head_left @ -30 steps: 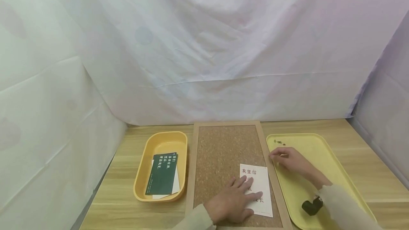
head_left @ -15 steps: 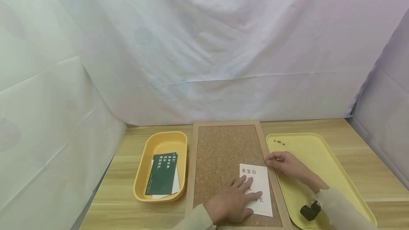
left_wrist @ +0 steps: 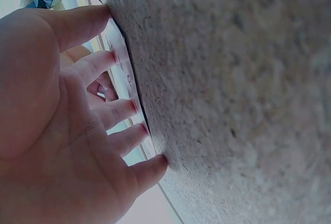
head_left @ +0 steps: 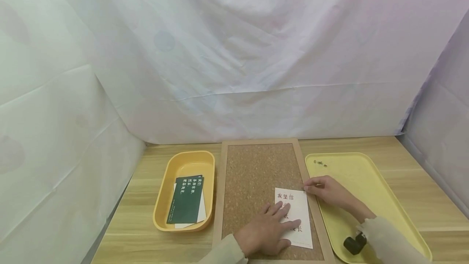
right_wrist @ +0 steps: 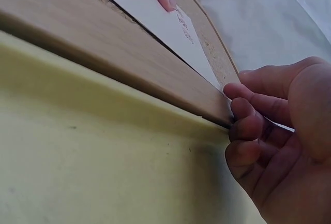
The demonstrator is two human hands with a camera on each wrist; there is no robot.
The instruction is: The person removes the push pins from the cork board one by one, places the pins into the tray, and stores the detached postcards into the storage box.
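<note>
A white card (head_left: 303, 236) with printed red characters lies on the framed corkboard (head_left: 253, 166). My left hand (head_left: 269, 229) rests on it with fingers spread; in the left wrist view, fingertips (left_wrist: 137, 105) press along the card and the cork. At the card's top right corner, by the board's right frame, is my right hand (head_left: 326, 190). Its thumb and index finger are brought together in a pinch on a tiny pin that the fingertips mostly hide. The right wrist view has these fingertips (right_wrist: 235, 90) right at the corner of the card, other fingers curled below.
A yellow tray (head_left: 360, 174) to the right holds several tiny brass-coloured tacks (head_left: 320, 162) near its far left corner. On the left, an orange-yellow bin (head_left: 194, 156) contains a dark green card (head_left: 185, 205) over white ones. White cloth (head_left: 234, 72) hangs behind the table.
My right hand has moved from over the tray's left edge, slightly down and left, to the top right corner of the card. The left hand has stayed in place.
</note>
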